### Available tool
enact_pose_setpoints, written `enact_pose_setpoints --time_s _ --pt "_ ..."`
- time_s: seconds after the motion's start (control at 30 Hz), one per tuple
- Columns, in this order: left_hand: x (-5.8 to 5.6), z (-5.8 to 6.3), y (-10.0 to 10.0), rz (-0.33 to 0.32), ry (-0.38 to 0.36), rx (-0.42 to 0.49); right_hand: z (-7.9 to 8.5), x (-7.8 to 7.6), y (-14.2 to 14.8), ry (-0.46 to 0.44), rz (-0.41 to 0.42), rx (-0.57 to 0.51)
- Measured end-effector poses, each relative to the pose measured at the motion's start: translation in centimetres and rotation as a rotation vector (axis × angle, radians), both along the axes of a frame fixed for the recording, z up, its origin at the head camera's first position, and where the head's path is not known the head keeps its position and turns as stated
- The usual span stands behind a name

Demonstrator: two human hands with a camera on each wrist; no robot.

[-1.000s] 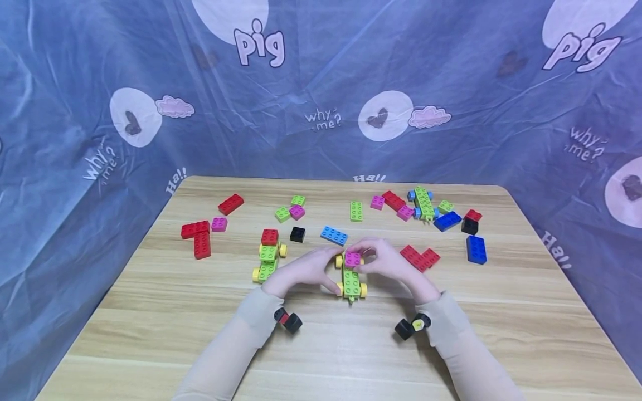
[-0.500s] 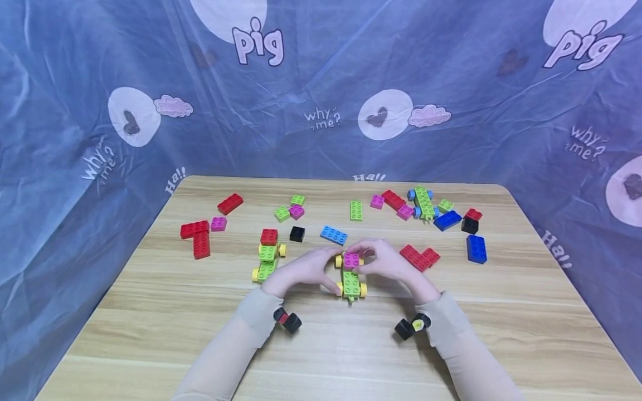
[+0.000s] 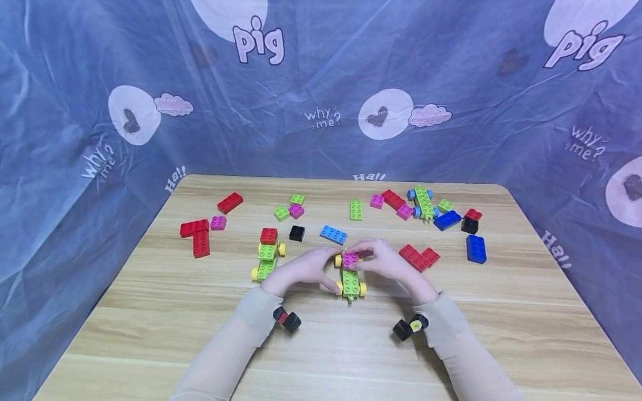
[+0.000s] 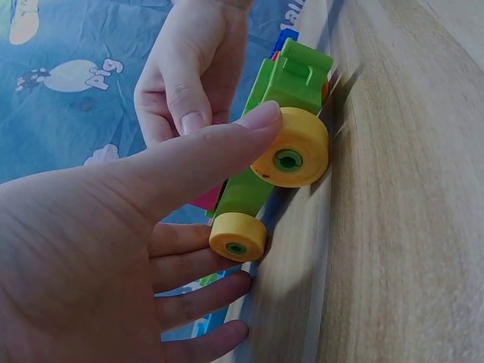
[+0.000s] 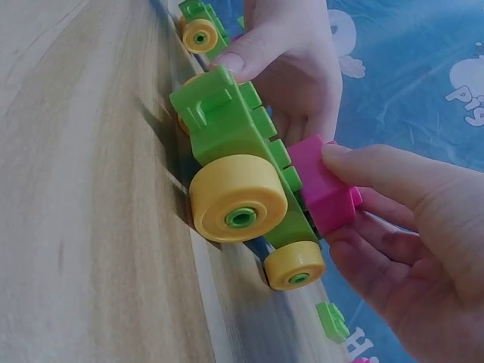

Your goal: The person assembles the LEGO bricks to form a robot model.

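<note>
A lime-green toy car base [image 3: 350, 283] with yellow wheels stands on the table between both hands. My left hand [image 3: 308, 269] holds it from the left, thumb on the near wheel [image 4: 295, 151] and fingers by the far wheel [image 4: 237, 237]. With thumb and fingers, my right hand [image 3: 388, 262] pinches a pink square brick [image 5: 324, 185] over the car's far end. The brick sits against the studs there; whether it is fully pressed down I cannot tell. Left of the hands is a second green car [image 3: 267, 262] with a red brick [image 3: 268, 236] on its far end.
Just beyond the hands lie a light-blue brick [image 3: 333, 234] and a black brick [image 3: 297, 233]. Joined red bricks [image 3: 418, 257] lie to the right. A green car with blue wheels [image 3: 424, 203] stands at the back right. A blue printed cloth [image 3: 321, 150] hangs behind the table.
The pink brick has shifted very slightly left over the car's far end, with the right fingers still on it. The left hand and the car stay nearly where they were.
</note>
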State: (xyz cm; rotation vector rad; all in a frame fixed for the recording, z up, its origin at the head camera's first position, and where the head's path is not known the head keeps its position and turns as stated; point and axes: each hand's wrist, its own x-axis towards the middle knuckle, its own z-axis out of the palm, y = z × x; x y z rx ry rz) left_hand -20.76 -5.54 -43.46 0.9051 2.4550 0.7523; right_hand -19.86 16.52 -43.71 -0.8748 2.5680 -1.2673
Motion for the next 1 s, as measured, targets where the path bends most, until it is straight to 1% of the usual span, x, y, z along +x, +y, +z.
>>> enact_pose_setpoints --time_s 0.27,0.5,0.63,0.8,1.0 --pt "0.1 0.25 0.0 0.004 -0.009 0.007 0.3 0.14 -0.04 -0.037 -0.009 -0.011" --pt "0.13 0.26 -0.03 0.005 -0.005 0.008 0.39 0.16 -0.04 -0.027 -0.006 -0.003" --pt "0.14 0.16 0.0 0.005 0.007 0.006 0.33 0.1 -0.06 -0.057 -0.017 -0.012" --pt "0.11 0.2 -0.01 0.013 -0.004 0.011 0.34 0.12 -0.09 -0.074 -0.027 -0.012" --pt "0.08 0.14 -0.01 0.016 0.0 0.007 0.53 0.15 -0.19 -0.098 -0.042 -0.012"
